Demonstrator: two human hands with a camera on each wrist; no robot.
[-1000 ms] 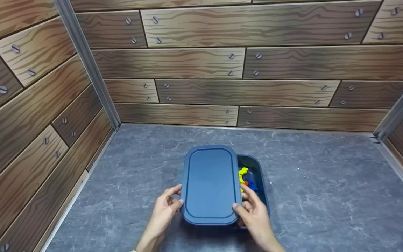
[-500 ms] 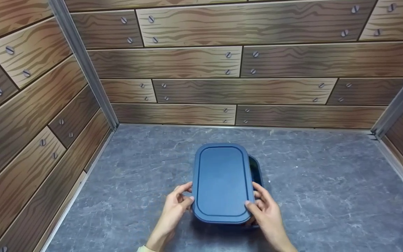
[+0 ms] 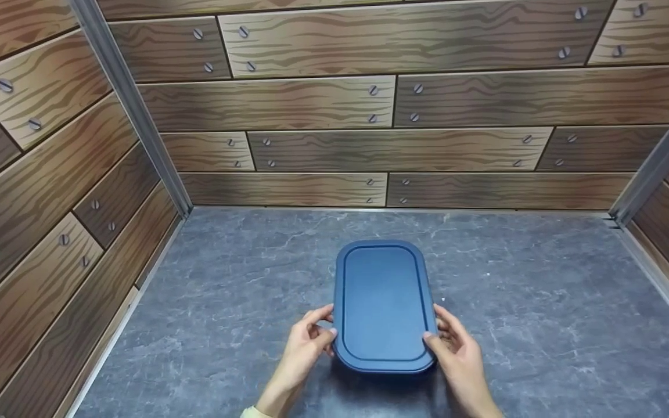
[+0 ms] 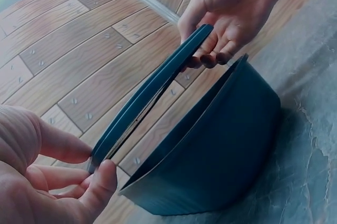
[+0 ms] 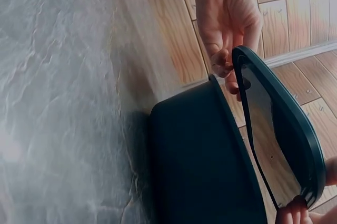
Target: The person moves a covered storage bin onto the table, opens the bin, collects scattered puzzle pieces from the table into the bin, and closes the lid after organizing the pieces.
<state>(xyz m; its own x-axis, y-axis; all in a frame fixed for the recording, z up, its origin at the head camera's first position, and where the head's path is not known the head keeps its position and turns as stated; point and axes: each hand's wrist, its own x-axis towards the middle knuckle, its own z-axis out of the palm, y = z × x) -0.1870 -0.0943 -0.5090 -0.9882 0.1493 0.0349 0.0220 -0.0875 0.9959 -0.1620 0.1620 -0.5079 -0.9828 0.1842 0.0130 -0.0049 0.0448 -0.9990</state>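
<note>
A blue rectangular lid with rounded corners and a raised line inside its edge is held level above a dark blue box. On the lid's left edge, near its front end, my left hand pinches it between thumb and fingers. My right hand grips the opposite edge, its thumb on top. Both wrist views show a gap between lid and box rim. From the head view, the lid covers the box and hides its contents.
The box stands on a grey marbled tabletop. Wood-patterned panels form the back wall and the left wall, with metal strips at the corners.
Both hands have carried the lid rightward until it lies over the box. The yellow, blue and red pieces inside, seen one second ago, are now covered.
</note>
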